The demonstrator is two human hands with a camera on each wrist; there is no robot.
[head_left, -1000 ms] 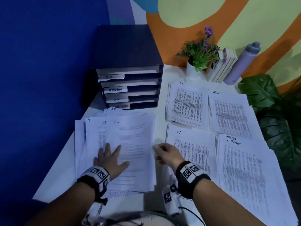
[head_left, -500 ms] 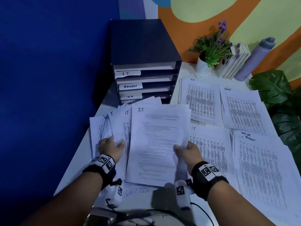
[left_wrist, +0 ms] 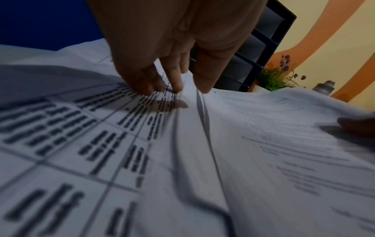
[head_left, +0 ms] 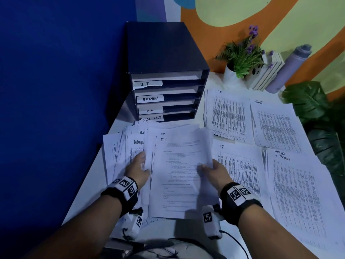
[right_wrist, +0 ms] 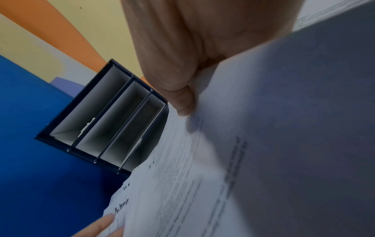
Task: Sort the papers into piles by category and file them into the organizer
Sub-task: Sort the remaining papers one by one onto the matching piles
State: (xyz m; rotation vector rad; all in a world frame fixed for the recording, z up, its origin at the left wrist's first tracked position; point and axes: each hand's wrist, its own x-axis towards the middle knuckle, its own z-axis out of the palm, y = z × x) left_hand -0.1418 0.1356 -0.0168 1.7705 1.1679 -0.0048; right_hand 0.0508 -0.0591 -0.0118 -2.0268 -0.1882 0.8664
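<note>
A fanned heap of unsorted papers (head_left: pixel 119 154) lies left of centre. On top are a few sheets marked I.T. (head_left: pixel 179 165), raised at their right edge. My right hand (head_left: pixel 209 167) pinches that edge, thumb on top (right_wrist: pixel 182 99). My left hand (head_left: pixel 139 165) lies with straight fingers (left_wrist: pixel 150 83) on a table sheet marked Admin (head_left: pixel 134 146), thumb against the left edge of the I.T. sheets. The dark organizer (head_left: pixel 166 49) stands behind, its trays labelled I.T., ADMIN, H.R and a partly hidden LIST. Sorted piles lie to the right: H.R (head_left: pixel 229 113), Admin (head_left: pixel 274 126), I.T (head_left: pixel 237 165), and a checklist pile (head_left: pixel 298 184).
A potted plant (head_left: pixel 240 57), a white wooden holder (head_left: pixel 268 73) and a grey bottle (head_left: pixel 287 68) stand at the table's back right. Large green leaves (head_left: pixel 321 128) crowd the right edge. A blue wall (head_left: pixel 56 90) runs along the left side of the table.
My right hand took hold of the I.T. sheets' right edge and raised them. My left hand slid from flat on the heap to their left edge, and a sheet marked Admin now shows.
</note>
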